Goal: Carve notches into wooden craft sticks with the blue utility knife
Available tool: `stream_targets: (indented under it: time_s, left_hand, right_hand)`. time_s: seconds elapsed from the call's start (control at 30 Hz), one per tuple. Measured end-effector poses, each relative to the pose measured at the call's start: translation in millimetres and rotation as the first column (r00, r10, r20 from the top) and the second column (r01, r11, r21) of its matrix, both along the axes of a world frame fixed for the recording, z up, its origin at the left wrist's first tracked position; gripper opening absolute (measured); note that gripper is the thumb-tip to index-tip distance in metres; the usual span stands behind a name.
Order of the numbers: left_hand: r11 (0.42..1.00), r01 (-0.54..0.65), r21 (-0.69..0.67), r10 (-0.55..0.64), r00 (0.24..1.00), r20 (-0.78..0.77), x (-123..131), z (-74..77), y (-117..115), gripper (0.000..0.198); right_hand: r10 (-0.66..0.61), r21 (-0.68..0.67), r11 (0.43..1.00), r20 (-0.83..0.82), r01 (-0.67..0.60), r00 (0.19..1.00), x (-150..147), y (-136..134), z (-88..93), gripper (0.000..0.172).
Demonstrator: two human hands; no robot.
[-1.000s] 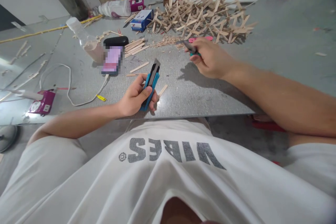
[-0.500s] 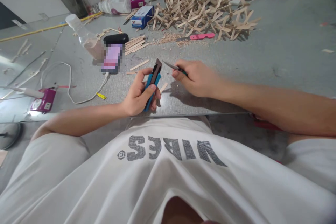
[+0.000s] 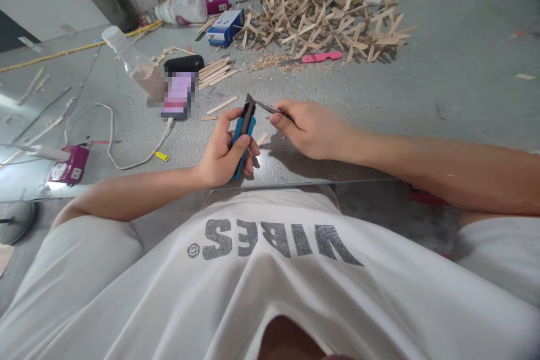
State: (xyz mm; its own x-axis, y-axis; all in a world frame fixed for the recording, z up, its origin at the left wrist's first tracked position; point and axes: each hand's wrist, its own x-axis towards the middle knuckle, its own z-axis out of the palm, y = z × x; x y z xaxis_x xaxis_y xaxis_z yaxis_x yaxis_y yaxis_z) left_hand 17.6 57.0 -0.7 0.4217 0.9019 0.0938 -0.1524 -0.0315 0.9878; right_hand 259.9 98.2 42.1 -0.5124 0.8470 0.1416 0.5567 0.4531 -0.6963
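My left hand (image 3: pixel 225 154) is wrapped round a blue box cutter (image 3: pixel 244 134), its short blade pointing up and away from me. In my right hand (image 3: pixel 310 128) is a slim pointed metal tool (image 3: pixel 270 108); its grip is mostly hidden by my fingers, so its exact kind is unclear. The tool's tip meets or nearly meets the cutter's blade end. A small wooden stick piece (image 3: pixel 262 139) lies on the table beside my left fingers. Beyond the cutter lies a flat wooden stick (image 3: pixel 221 105).
Further back is a heap of joined wooden sticks (image 3: pixel 324 22), with shavings and a pink-handled knife (image 3: pixel 321 57) before it. To the left are a phone (image 3: pixel 179 93) on a white cable, a clear bottle (image 3: pixel 141 67), a black case (image 3: pixel 184 63) and a blue box (image 3: pixel 225 27).
My right hand has moved slightly left, bringing the pointed tool's tip from a small gap to the end of the box cutter's blade. My left hand keeps its hold.
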Motion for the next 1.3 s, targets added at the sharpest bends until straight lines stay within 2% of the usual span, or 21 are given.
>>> stream_targets:
  time_s: [0.17,0.33,0.5,0.73,0.97,1.2,1.3]
  left_hand:
    - [1.000,-0.011,0.027,0.010,1.000,0.018,-1.0,-1.5,0.9,0.063]
    - [0.999,-0.020,0.043,0.020,1.000,0.017,-1.2,-4.7,1.5,0.066]
    - [0.997,-0.040,0.063,0.039,0.999,0.017,0.7,-5.1,1.5,0.063]
    - [0.997,-0.036,0.066,0.035,0.999,0.025,1.8,-3.4,0.3,0.063]
    - [0.998,-0.033,0.061,0.031,0.999,0.023,1.7,-5.3,0.1,0.065]
    - [0.986,0.026,0.165,-0.036,0.997,0.062,0.6,-13.7,5.7,0.057]
    - [0.987,0.041,0.156,-0.050,0.997,0.052,-0.5,-15.3,7.2,0.055]
  right_hand:
    - [0.012,-0.108,0.994,-0.070,-0.019,0.998,3.6,3.8,4.0,0.058]
    - [-0.040,-0.192,0.981,-0.149,0.011,0.988,9.9,13.4,-0.2,0.020]
    - [0.039,-0.253,0.964,-0.179,-0.084,0.983,16.8,18.3,-5.0,0.020]
    - [-0.003,-0.059,0.998,0.020,0.004,1.000,11.7,6.9,-1.0,0.016]
    - [0.030,-0.036,0.999,0.029,-0.029,0.999,5.9,-1.8,2.2,0.016]
    - [0.024,-0.055,0.998,0.052,-0.022,0.998,3.8,-4.1,4.7,0.016]
    - [0.024,-0.050,0.999,0.051,-0.021,0.998,2.9,-3.1,3.8,0.014]
